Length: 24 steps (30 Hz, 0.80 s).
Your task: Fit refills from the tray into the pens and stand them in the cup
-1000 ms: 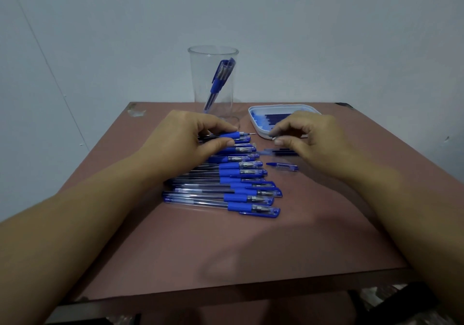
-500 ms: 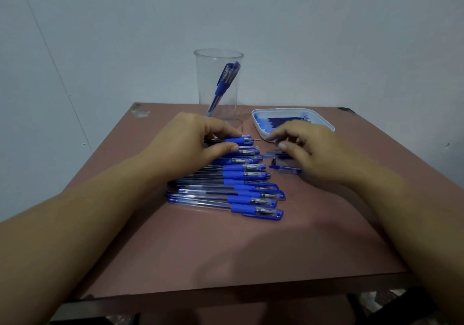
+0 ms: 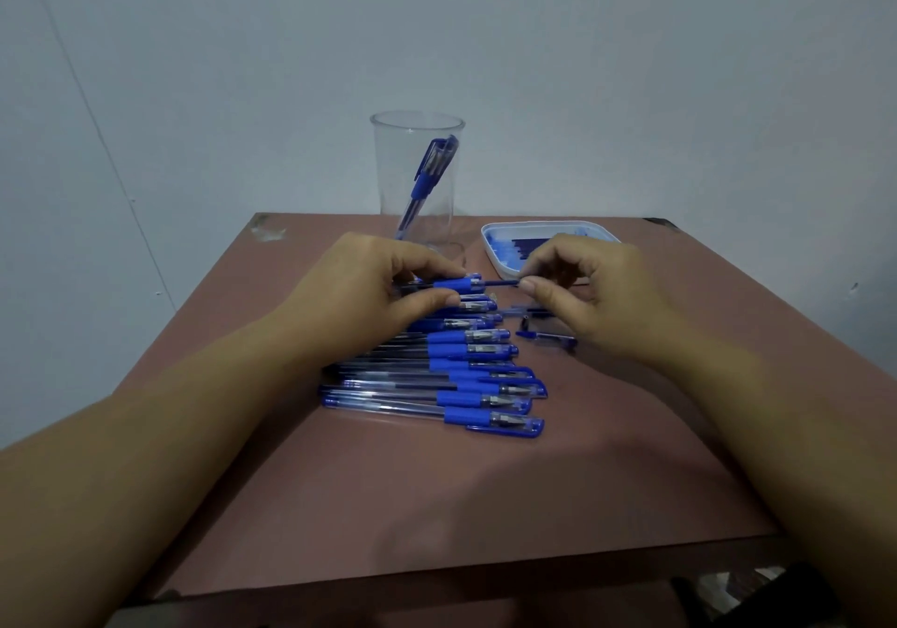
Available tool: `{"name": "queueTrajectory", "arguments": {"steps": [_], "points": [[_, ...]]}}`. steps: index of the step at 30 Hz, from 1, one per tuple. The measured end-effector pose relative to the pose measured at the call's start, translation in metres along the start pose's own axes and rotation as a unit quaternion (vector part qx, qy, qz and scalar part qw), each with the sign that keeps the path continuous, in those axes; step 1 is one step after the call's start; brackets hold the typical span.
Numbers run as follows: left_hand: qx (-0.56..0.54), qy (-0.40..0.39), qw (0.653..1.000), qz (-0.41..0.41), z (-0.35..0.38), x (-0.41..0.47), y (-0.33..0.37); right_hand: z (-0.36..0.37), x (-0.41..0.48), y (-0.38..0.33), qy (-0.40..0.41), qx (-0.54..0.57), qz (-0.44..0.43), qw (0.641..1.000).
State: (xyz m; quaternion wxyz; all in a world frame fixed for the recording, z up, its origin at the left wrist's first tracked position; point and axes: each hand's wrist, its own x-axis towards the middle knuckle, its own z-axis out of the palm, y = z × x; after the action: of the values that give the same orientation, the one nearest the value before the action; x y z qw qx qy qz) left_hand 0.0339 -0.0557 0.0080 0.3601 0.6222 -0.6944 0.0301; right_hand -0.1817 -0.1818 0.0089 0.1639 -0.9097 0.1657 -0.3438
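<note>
- Refill (image 3: 502,282): a thin dark rod held level above the counter (image 3: 437,506), just in front of the tray (image 3: 495,261). The thumb and forefinger of the right hand (image 3: 597,287) pinch its right end, and its left end meets the mouth of the pen (image 3: 458,284).
- The left hand (image 3: 383,287) has its fingers (image 3: 437,299) curled round that pen at the blue grip, holding it over the far end of the row of pens (image 3: 466,384).
- How deep the refill sits inside the barrel cannot be told from here.
- Likely trouble: if the two hands are not in line, a push would bow the thin rod or skid its tip off the opening.
- A light pinch on so thin a rod may slip. A dropped refill would land among the row and be awkward to pick out.
- The left palm hangs close over the row, so a downward shift could roll those pens out of order or toward the edge.
- A small loose blue part (image 3: 548,337) lies near the right palm and could be swept aside unnoticed.
- The cup (image 3: 388,166) stands just behind the left knuckles with one leaning pen (image 3: 429,173) inside. It looks tall and light, so a careless lift might tip it.
</note>
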Motion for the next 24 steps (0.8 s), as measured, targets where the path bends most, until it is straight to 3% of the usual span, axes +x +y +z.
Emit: {"name": "queueTrajectory", "arguments": {"steps": [8,18,24], "points": [[0.017,-0.004,1.0,0.022,0.002,-0.001,-0.001,0.008,0.001,-0.008,-0.037,0.028,-0.006,0.999],[0.015,-0.006,1.0,0.026,0.002,0.0,-0.003,0.007,0.002,-0.003,-0.012,-0.008,-0.032,0.999],[0.013,-0.009,1.0,0.009,0.003,0.0,-0.006,-0.002,0.0,0.006,-0.003,-0.019,-0.007,1.0]]}}
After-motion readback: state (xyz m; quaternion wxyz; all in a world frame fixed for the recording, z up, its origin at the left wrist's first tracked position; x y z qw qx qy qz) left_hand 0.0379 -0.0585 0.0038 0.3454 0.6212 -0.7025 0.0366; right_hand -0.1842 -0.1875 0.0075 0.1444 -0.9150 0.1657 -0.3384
